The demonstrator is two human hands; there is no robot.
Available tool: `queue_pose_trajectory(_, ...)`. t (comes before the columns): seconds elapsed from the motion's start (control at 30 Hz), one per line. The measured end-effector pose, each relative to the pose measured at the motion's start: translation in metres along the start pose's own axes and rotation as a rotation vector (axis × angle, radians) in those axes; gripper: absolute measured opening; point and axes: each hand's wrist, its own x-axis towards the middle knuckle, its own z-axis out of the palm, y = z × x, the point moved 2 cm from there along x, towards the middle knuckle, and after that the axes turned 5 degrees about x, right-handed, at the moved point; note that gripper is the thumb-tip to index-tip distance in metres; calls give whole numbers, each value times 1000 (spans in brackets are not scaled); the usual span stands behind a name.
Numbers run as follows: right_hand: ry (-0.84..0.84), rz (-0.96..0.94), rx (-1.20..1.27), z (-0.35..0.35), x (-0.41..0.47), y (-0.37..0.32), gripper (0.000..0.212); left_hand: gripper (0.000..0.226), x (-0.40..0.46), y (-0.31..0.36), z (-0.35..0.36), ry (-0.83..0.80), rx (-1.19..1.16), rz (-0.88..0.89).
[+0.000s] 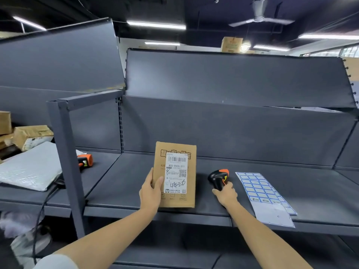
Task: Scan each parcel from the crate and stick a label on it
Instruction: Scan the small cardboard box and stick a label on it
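We've got the cardboard parcel (175, 174) propped upright on the shelf (120, 183), long axis 12–6, left hand (152, 188) fingers (157, 184) clamping its left edge. Right hand (225, 193) wraps the barcode scanner (218, 178) grip at the parcel's 3 o'clock. Barcode faces us, so the scanner likely swings toward 9. Label sheet (262, 193) just beyond.

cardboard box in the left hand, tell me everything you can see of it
The cardboard box is small, brown and closed, with faint dark print near its top. A white shipping label covers most of its front, bearing a barcode, the number 855-855S-011, a QR code and handwriting. It stands upright on the dark shelf, front facing the camera. The left hand grips its left edge, thumb across the front.
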Motion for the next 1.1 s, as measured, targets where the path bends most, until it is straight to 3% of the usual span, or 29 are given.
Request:
queue_pose_trajectory(0.17, 4, 1, -169, 7, 5, 2, 54, 49, -1, -11, -3, 18, -9, -20)
queue_pose_trajectory(0.23, 23, 6, -127, 8, 5, 3, 48, 49, 0, -11, -3, 15, -4, -23)
queue_pose_trajectory(0.47, 112, -17, 493, 4, -29, -28, 55, 49, 3, -12, -3, 13, -5, -28)
queue_pose_trajectory(0.67, -5, -185, 795, 16, -82, -56, 8, 44, 9, -14, -2, -2, -6, -38)
queue_pose_trajectory(0.83, -133, -273, 780, 33, -117, -70, 8, 37, 10, -17, -2, -14, -40, -23)
queue_pose_trajectory(1.1, -170, -273, 770, 43, -131, -77, 6, 39, 7, -15, -4, -16, -67, -27)
